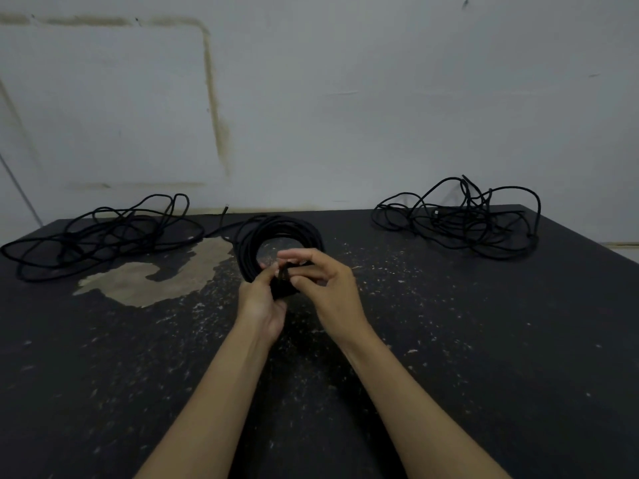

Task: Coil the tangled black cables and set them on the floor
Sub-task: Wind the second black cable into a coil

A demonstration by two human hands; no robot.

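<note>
A round coil of black cable (252,236) is held upright in the middle of the dark surface (449,323). My left hand (261,302) grips the coil's near side from below. My right hand (325,288) pinches the cable at the same spot with thumb and fingertips, the other fingers curled above. A loose tail of this cable (221,229) runs back left. One tangled black cable heap (100,233) lies at the far left, a second tangled heap (460,219) at the far right.
The dark surface is scuffed, with a worn pale patch (155,278) left of the coil. A stained grey wall (311,98) rises directly behind. The surface's right edge (587,236) falls away toward a lighter strip.
</note>
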